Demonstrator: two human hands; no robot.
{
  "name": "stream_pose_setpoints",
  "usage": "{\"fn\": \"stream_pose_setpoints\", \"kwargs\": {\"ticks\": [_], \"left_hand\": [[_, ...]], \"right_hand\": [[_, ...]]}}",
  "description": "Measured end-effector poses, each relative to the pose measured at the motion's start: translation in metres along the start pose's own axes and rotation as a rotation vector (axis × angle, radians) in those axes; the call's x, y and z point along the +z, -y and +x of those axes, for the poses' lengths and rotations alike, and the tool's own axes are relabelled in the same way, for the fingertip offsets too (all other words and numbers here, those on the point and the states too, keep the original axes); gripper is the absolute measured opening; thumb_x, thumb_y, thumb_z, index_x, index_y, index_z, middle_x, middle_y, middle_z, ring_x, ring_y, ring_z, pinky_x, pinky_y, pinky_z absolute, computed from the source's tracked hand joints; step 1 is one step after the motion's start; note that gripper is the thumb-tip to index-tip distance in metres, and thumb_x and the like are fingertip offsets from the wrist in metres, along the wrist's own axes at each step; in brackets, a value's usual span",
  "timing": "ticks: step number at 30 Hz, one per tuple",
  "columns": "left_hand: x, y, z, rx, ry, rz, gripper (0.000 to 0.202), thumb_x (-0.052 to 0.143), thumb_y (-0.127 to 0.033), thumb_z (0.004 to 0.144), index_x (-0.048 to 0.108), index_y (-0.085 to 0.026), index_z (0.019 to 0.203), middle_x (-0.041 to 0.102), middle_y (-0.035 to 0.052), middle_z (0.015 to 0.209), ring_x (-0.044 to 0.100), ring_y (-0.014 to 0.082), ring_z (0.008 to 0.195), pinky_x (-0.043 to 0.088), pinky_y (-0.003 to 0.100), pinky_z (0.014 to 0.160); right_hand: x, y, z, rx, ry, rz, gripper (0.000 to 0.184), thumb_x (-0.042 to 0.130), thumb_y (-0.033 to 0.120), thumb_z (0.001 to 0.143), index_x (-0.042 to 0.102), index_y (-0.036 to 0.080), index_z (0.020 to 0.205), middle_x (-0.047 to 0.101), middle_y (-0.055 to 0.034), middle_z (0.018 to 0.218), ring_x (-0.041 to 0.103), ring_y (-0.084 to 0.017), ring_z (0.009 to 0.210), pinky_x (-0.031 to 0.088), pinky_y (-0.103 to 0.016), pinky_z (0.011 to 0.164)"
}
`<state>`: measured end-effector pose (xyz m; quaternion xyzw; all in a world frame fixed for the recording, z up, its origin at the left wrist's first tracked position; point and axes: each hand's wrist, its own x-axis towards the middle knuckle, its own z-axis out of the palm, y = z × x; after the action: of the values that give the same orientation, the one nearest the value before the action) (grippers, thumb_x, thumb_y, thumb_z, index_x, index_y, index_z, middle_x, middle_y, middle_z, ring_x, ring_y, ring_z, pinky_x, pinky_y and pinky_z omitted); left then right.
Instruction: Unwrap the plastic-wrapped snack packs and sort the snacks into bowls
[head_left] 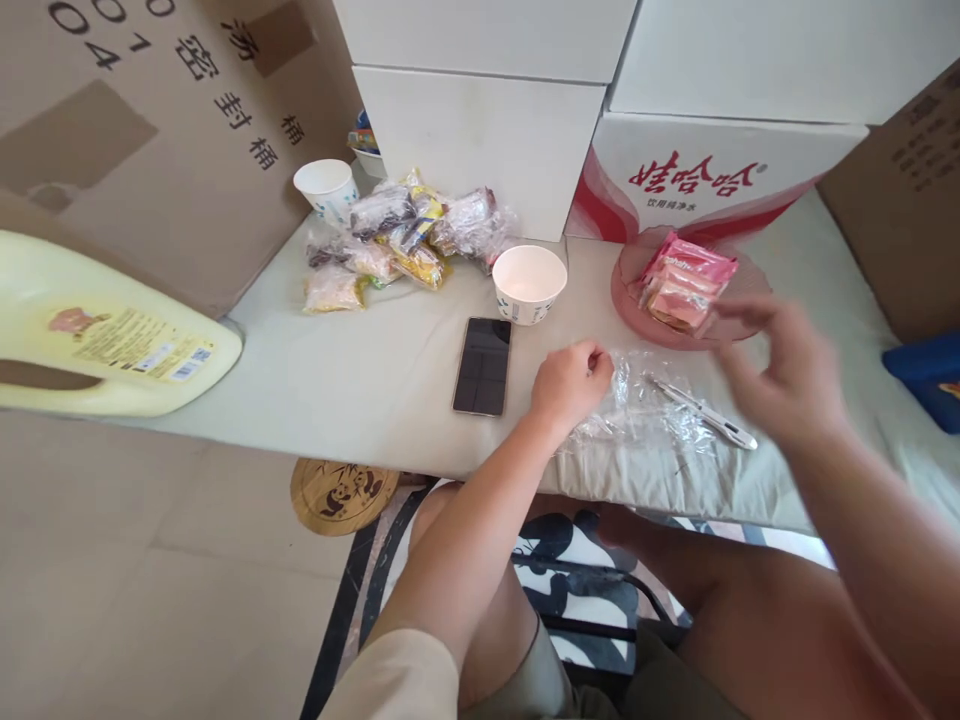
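My left hand (574,382) is closed in a loose fist on the cloth, at the left edge of a crumpled clear plastic wrapper (630,400); what its fingers hold, if anything, is hidden. Slightly blurred, my right hand (787,375) has thumb and forefinger apart. It is beside pink-wrapped snack packets (686,280) in a pink translucent plate (628,300); contact cannot be made out. A white pen-like utility knife (709,412) lies on the plastic between my hands. Left of my left hand are a dark phone (484,366) and a white paper bowl (529,285).
Wrapped snacks (401,235) are heaped at the back left beside another paper cup (327,188). A yellow jug (112,325) lies at the left edge. White boxes (480,140) and a water carton (697,180) line the back. A blue object (926,375) is far right.
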<state>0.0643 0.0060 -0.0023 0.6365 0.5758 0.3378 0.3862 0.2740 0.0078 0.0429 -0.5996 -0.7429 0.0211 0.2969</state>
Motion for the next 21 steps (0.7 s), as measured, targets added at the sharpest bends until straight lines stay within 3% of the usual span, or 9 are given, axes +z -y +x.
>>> {"fn": "stream_pose_setpoints", "kwargs": {"ticks": [2, 4, 7, 10, 14, 19, 21], "left_hand": [[-0.002, 0.001, -0.001, 0.003, -0.004, 0.016, 0.018, 0.051, -0.025, 0.091, 0.065, -0.021, 0.08, 0.071, 0.0033, 0.08, 0.062, 0.017, 0.073, 0.042, 0.028, 0.071], [-0.003, 0.003, -0.002, 0.014, -0.01, 0.018, 0.018, 0.05, -0.026, 0.091, 0.065, -0.021, 0.082, 0.071, 0.0032, 0.081, 0.061, 0.0166, 0.072, 0.041, 0.028, 0.07], [0.0, 0.005, 0.002, 0.012, 0.0, 0.039, 0.018, 0.051, -0.026, 0.09, 0.065, -0.02, 0.081, 0.07, 0.0032, 0.08, 0.06, 0.0165, 0.072, 0.039, 0.029, 0.07], [0.005, 0.008, 0.012, -0.019, 0.035, 0.075, 0.018, 0.051, -0.024, 0.088, 0.063, -0.02, 0.076, 0.066, 0.0025, 0.074, 0.058, 0.0167, 0.071, 0.038, 0.029, 0.068], [0.003, 0.013, 0.023, -0.037, 0.033, 0.084, 0.02, 0.048, -0.023, 0.088, 0.061, -0.02, 0.073, 0.063, 0.001, 0.068, 0.058, 0.0168, 0.067, 0.038, 0.029, 0.066], [-0.01, 0.013, 0.016, 0.012, -0.226, 0.111, 0.019, 0.049, -0.028, 0.093, 0.063, -0.021, 0.083, 0.067, 0.0021, 0.076, 0.063, 0.0169, 0.076, 0.044, 0.03, 0.074], [-0.01, 0.013, 0.008, 0.1, -0.151, 0.092, 0.013, 0.063, -0.032, 0.088, 0.065, -0.02, 0.093, 0.072, 0.004, 0.094, 0.066, 0.0178, 0.091, 0.047, 0.03, 0.083]], "right_hand": [[0.003, 0.005, -0.041, -0.091, 0.253, -0.015, 0.044, 0.055, 0.046, 0.088, 0.05, 0.039, 0.131, 0.069, -0.0084, 0.126, 0.065, -0.036, 0.117, 0.05, -0.055, 0.096], [0.005, 0.01, -0.067, -0.088, 0.411, -0.109, 0.05, 0.055, 0.048, 0.086, 0.049, 0.035, 0.134, 0.073, -0.0085, 0.113, 0.064, -0.039, 0.118, 0.047, -0.059, 0.1], [0.0, 0.024, -0.075, 0.064, 0.722, -0.416, 0.032, 0.044, 0.04, 0.09, 0.063, 0.028, 0.113, 0.074, -0.0089, 0.082, 0.072, -0.036, 0.091, 0.051, -0.05, 0.079], [-0.007, 0.043, -0.07, 0.072, 1.002, -0.511, 0.034, 0.034, 0.034, 0.095, 0.066, 0.024, 0.098, 0.073, -0.0116, 0.084, 0.072, -0.032, 0.079, 0.042, -0.036, 0.062], [-0.007, 0.05, -0.076, 0.012, 1.092, -0.343, 0.034, 0.034, 0.029, 0.096, 0.066, 0.023, 0.103, 0.074, -0.0115, 0.092, 0.072, -0.03, 0.086, 0.037, -0.033, 0.065], [-0.008, 0.029, -0.09, 0.041, 1.079, -0.222, 0.034, 0.034, 0.03, 0.097, 0.066, 0.024, 0.107, 0.074, -0.0107, 0.096, 0.07, -0.03, 0.09, 0.039, -0.033, 0.069], [-0.01, 0.023, -0.091, 0.046, 1.074, -0.198, 0.034, 0.035, 0.03, 0.096, 0.066, 0.024, 0.108, 0.074, -0.0104, 0.097, 0.07, -0.029, 0.09, 0.04, -0.034, 0.07]]}}
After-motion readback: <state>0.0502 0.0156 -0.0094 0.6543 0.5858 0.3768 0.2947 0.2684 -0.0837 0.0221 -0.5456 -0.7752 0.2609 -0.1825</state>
